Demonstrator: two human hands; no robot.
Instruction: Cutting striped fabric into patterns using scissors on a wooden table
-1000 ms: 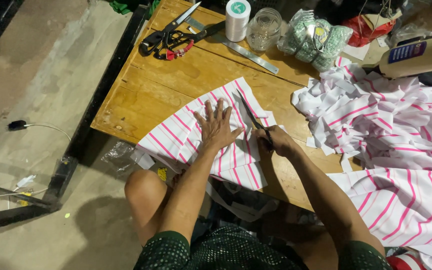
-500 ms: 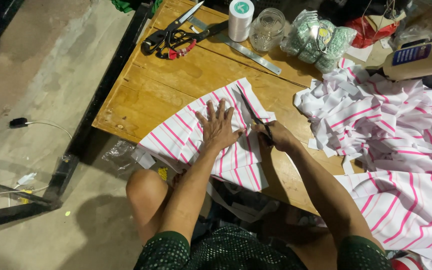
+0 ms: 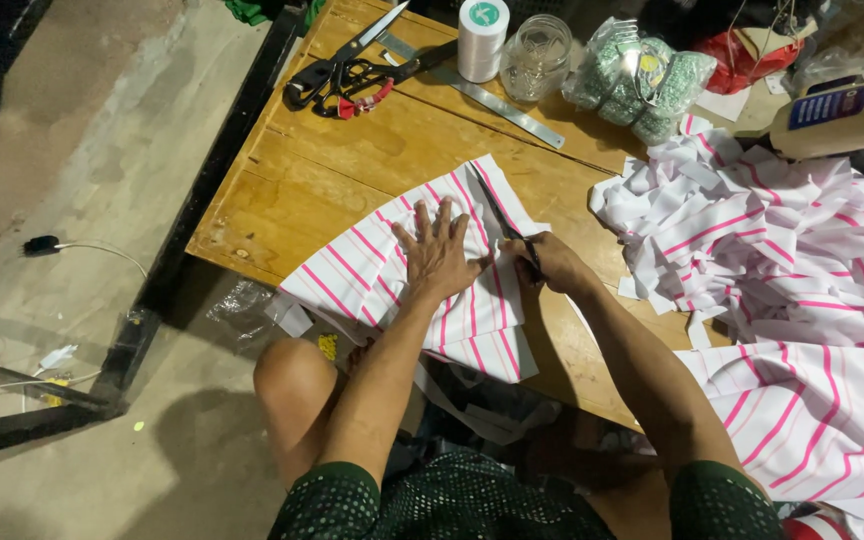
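A white cloth piece with pink stripes (image 3: pixel 372 265) lies over the near edge of the wooden table (image 3: pixel 352 160). My left hand (image 3: pixel 437 255) presses flat on it, fingers spread. Just to its right, my right hand (image 3: pixel 552 265) grips black scissors (image 3: pixel 500 215), whose blades point away from me along the cloth's right edge.
A heap of the same striped cloth (image 3: pixel 782 250) covers the table's right side. At the back lie spare scissors (image 3: pixel 347 70), a metal ruler (image 3: pixel 492 95), a white thread spool (image 3: pixel 480 38), a glass jar (image 3: pixel 537 58) and a green bagged bundle (image 3: pixel 642 75). A black frame (image 3: pixel 182 230) borders the left edge.
Both hands and the scissors stay almost in place on the striped piece; the scissors have crept slightly forward along the edge. The view has shifted a little.
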